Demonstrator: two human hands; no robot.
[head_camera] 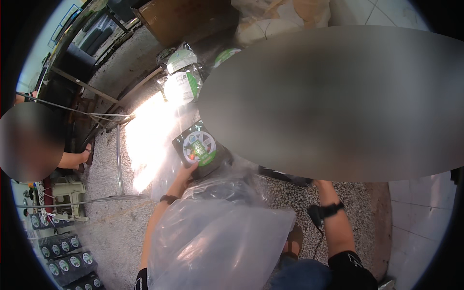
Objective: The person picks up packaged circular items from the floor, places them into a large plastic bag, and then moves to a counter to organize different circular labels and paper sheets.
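Note:
My left hand (189, 172) grips the lower edge of a flat black package (181, 139) that bears a round white and green label. The thumb lies on its front, by the label. A large clear plastic bag (217, 235) spreads over my lap, its crumpled upper part just below that package. On the right, my right hand (319, 183) is at the end of another dark package (284, 176). A blurred patch covers most of its fingers, so their hold is hidden. Both wrists wear dark bands.
Other labelled black packages (181, 85) lie ahead in bright glare on the speckled floor (108, 232). A pale plastic stool (69, 194) and rows of labelled packages (70, 262) stand at left. A person's foot (87, 154) shows near a metal frame (87, 87). A cardboard box (188, 21) is at the back.

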